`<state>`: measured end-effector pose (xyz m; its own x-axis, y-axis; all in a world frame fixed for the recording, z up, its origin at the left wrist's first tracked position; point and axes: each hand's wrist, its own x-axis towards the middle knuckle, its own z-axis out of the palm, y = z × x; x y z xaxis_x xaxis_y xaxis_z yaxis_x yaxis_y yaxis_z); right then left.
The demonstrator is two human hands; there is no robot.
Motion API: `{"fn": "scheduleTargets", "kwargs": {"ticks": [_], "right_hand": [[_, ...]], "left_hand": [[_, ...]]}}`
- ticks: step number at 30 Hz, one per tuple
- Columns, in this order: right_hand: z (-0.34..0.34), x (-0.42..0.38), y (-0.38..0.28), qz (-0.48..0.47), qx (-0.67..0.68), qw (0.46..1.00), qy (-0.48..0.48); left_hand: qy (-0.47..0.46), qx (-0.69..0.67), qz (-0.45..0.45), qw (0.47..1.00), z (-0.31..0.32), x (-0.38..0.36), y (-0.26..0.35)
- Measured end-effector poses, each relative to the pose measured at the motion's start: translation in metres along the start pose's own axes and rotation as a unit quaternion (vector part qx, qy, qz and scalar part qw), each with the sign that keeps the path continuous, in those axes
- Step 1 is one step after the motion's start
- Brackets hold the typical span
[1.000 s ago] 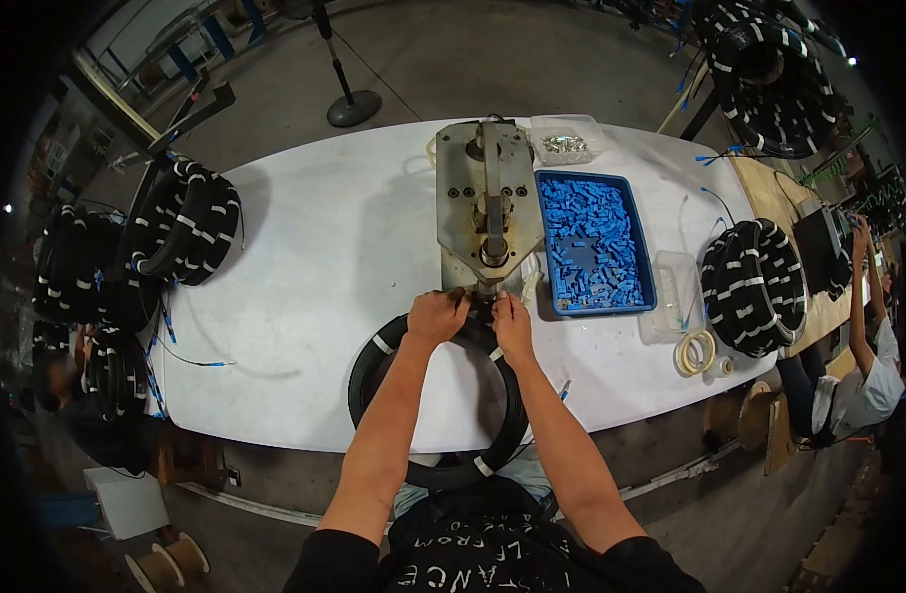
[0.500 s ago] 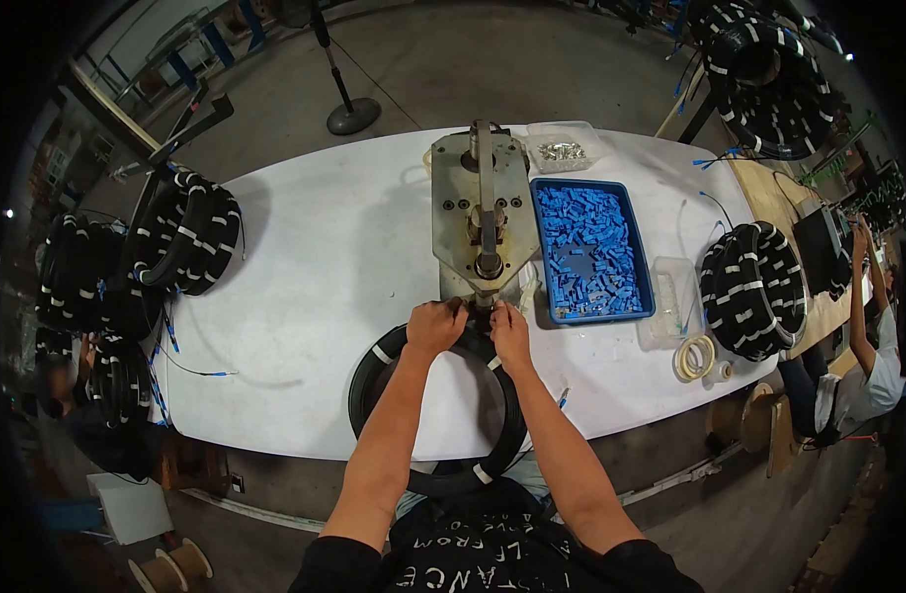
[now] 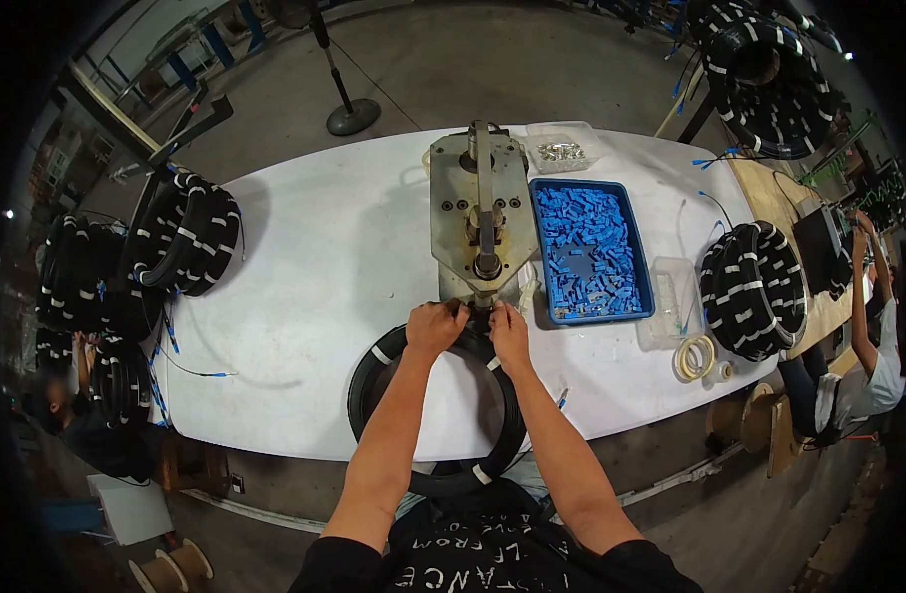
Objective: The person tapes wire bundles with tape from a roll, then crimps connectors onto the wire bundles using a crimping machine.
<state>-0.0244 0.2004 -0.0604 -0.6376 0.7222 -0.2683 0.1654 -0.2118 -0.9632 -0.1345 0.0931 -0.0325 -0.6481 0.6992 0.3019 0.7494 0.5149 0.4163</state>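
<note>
Both hands meet at the lower front of a metal press [image 3: 483, 208] standing on the white table. My left hand [image 3: 436, 327] has its fingers closed at the left of the press tip, my right hand [image 3: 509, 334] pinches at its right. What sits between the fingertips is too small and covered to name. Below the hands a black cable coil [image 3: 512, 425] with white tape bands lies over the table edge, partly under my forearms.
Right of the press are a blue tray [image 3: 653, 296] of blue connectors, a clear box [image 3: 562, 151] of metal parts, tape rolls [image 3: 694, 357] and a banded coil [image 3: 752, 290]. More coils [image 3: 184, 232] stand left. Co-workers [image 3: 873, 366] are at the right and far left.
My hands and the coil hold nearly the same place at the press. The co-worker at the far left has shifted, with a raised forearm showing; the one at the right has moved their arms slightly.
</note>
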Motion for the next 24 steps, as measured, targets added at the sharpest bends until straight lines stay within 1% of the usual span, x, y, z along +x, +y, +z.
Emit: {"fn": "scheduleTargets", "kwargs": {"ticks": [6, 15, 17, 20, 24], "right_hand": [[0.002, -0.001, -0.002, 0.000, 0.026, 1.000, 0.003], [0.001, 0.005, 0.011, -0.018, -0.004, 1.000, 0.013], [0.000, 0.006, 0.013, -0.024, -0.012, 1.000, 0.011], [0.000, 0.007, 0.014, -0.013, -0.012, 1.000, 0.007], [0.001, 0.008, 0.015, -0.012, -0.002, 1.000, 0.012]], "left_hand": [[0.002, 0.014, 0.014, 1.000, 0.003, 0.000, -0.003], [0.006, 0.015, 0.009, 1.000, 0.006, -0.001, -0.005], [-0.009, 0.026, 0.006, 1.000, 0.005, 0.000, -0.004], [-0.015, 0.011, -0.006, 1.000, 0.002, 0.000, -0.001], [-0.010, 0.017, 0.004, 1.000, 0.004, 0.000, -0.003]]}}
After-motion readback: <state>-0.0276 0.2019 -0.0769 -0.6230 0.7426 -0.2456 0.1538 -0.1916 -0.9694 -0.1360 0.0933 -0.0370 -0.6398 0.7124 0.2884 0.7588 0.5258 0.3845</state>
